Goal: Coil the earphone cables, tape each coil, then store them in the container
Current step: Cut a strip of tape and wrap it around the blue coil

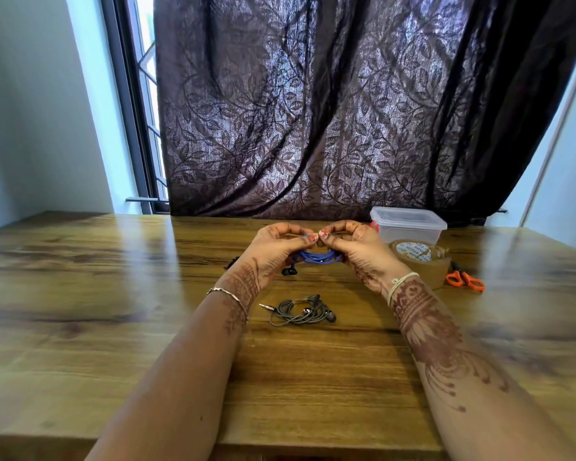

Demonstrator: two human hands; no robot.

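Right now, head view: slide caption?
Left hand and right hand hold the blue earphone coil; grey earphones, tape, scissors, container nearby.

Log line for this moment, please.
stage: blue earphone cable coiled | left hand: grips coil | right hand: grips coil | grey earphones: on table | container: lid on

left grip (273,251): curled, pinching blue cable (316,257) | right grip (363,252): curled on it, thumbtips together | both forearms outstretched
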